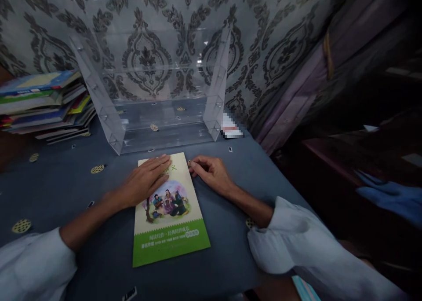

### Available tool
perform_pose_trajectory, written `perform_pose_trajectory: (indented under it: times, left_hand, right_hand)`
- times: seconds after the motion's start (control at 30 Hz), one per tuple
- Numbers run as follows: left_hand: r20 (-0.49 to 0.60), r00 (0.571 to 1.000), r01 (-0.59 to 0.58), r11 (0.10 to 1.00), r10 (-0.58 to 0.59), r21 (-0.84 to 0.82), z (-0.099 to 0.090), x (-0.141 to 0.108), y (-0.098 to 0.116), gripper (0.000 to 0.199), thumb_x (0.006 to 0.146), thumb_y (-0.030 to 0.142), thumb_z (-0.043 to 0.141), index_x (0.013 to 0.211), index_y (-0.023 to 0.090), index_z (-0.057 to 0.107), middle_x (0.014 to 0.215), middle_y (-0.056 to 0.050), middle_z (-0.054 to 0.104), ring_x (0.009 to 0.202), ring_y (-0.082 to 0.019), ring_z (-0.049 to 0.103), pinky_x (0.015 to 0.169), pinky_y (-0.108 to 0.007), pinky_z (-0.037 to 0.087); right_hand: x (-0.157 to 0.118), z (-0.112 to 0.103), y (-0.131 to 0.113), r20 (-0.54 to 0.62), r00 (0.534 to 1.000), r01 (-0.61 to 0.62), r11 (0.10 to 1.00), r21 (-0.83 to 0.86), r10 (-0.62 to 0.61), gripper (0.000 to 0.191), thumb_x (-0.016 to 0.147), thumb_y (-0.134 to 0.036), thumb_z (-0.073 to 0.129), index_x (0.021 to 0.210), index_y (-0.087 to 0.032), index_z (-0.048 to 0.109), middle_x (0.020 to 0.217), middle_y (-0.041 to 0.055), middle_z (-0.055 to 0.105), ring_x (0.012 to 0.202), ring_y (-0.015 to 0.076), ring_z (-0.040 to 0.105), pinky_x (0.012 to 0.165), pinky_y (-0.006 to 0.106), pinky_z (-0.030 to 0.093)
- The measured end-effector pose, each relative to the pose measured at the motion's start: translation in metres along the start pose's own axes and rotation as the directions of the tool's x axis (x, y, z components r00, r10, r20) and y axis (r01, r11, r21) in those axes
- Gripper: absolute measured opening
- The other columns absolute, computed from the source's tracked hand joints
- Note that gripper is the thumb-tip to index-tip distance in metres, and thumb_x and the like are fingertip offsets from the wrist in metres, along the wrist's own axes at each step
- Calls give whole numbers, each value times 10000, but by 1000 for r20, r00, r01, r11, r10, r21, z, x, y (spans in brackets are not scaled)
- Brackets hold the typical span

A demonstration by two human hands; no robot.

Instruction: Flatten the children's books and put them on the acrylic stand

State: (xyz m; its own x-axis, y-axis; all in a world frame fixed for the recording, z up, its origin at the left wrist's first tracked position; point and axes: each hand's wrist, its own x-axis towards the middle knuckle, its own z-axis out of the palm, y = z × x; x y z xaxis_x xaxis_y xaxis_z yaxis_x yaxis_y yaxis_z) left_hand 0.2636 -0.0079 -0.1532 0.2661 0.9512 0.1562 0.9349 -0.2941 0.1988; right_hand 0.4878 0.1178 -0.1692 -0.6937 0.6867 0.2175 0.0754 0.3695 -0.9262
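Note:
A thin book (171, 217) with a cream and green cover and a picture of robed figures lies flat on the dark blue tablecloth (108, 252). My left hand (147, 180) rests palm down across the book's upper left part, fingers stretched and covering some of the title. Beside the book's upper right edge is my right hand (209, 173), its fingers curled with thumb and forefinger close together near the edge. Whether those fingertips grip anything is too small to tell.
Behind the book stands a clear acrylic tiered rack (214, 103). A stack of books (42, 105) sits at the far left. A small white and red item (231, 127) lies right of the rack. Patterned wall behind; purple curtain (290, 103) at the right.

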Motion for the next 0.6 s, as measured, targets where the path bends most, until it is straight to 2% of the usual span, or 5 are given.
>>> perform_pose_trajectory:
  times: [0.27,0.43,0.6]
  left_hand:
    - [63,994,-86,996,87,-16,8,40,7,534,1085,427,276,1511,143,431,1594,-108,412,1498,-214,349,1218,-429,314]
    - [41,995,-94,995,94,-24,11,42,7,543,1084,440,272,1522,158,424,1602,-109,397,1508,-225,329,1225,-441,299]
    - [84,985,-147,989,149,-32,7,36,11,555,1085,460,273,1545,172,385,1616,-97,374,1526,-209,287,1256,-460,224]
  right_hand:
    - [0,1,3,0,1000,3,1000,25,-3,222,891,-377,574,792,-193,649,746,25,729,622,149,681,624,268,544]
    - [0,0,2,1,1000,21,1000,-22,-21,215,902,-349,554,786,-194,648,732,15,722,641,143,679,638,258,535]
    - [1,0,2,-41,999,20,1000,1,-20,267,914,-424,552,804,-196,637,747,18,708,633,137,658,573,234,510]
